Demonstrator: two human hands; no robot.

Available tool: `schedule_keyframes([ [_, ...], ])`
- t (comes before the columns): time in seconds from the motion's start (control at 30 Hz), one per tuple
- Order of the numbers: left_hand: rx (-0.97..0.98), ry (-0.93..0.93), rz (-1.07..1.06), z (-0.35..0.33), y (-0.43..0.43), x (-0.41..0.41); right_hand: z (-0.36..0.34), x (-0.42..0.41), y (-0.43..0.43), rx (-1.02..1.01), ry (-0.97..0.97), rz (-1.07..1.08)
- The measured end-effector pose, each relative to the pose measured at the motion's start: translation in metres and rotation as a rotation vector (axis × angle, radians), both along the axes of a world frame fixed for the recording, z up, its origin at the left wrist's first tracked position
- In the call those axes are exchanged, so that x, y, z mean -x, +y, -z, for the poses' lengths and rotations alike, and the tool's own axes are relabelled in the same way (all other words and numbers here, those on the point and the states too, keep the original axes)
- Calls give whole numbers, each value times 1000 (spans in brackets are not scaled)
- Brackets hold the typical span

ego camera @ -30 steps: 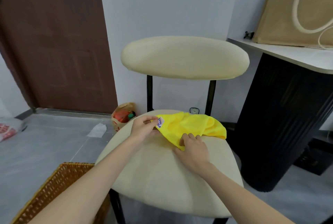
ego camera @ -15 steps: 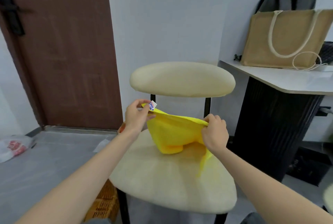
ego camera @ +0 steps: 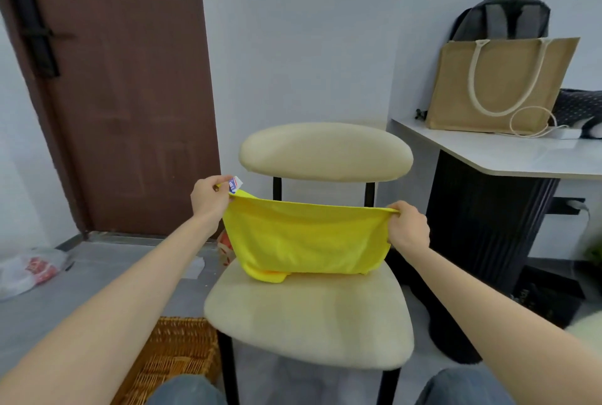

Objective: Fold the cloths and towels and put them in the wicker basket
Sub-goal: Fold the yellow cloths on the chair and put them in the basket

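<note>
Over a cream chair seat (ego camera: 306, 316), the left hand (ego camera: 208, 199) and right hand (ego camera: 408, 228) pinch the top corners of the yellow cloth (ego camera: 306, 241) with curled fingers (ego camera: 395, 213). I think matching the corners evenly, top edge tight, makes a good fold. The wicker basket (ego camera: 176, 359) at 7 o'clock is cut off, its inside hidden.

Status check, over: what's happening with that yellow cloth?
Left hand pinches one top corner, right hand the other. Yellow cloth stretched over the chair. Nothing blocking the basket.
</note>
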State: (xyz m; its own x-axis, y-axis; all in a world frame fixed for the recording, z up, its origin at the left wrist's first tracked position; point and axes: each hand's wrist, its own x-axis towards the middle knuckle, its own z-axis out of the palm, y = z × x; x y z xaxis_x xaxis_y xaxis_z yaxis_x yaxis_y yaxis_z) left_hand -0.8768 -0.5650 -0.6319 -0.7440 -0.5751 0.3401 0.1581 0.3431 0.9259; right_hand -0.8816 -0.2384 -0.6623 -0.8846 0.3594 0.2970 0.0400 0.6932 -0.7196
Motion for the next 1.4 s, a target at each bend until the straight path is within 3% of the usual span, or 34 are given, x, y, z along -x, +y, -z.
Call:
schedule_keyframes([
  [0.13, -195, -24, 41, -5, -1, 23, -19, 31, -12, 822, -60, -83],
  [0.23, -273, -25, 50, -13, -4, 47, -32, 58, -21, 1040, -35, -150],
  [0.5, -227, 149, 61, -50, -1, 98, -68, 101, -21, 1099, 109, -233],
  [0.67, -122, 128, 37, -18, 1, 90, -38, 89, -13, 1119, 98, -104],
  [0.83, -31, -51, -45, 52, 18, 44, 26, 52, -4, 1083, 15, 70],
  [1.0, 40, -234, 39, 109, 25, -1, 80, 14, 11, 1026, -82, 205],
  [1.23, 393, -520, 211, 151, 32, -48, 117, -31, 27, 761, -228, 271],
  [1.4, 471, -781, 220, 155, 31, -63, 134, -41, 36, 889, -266, 287],
])
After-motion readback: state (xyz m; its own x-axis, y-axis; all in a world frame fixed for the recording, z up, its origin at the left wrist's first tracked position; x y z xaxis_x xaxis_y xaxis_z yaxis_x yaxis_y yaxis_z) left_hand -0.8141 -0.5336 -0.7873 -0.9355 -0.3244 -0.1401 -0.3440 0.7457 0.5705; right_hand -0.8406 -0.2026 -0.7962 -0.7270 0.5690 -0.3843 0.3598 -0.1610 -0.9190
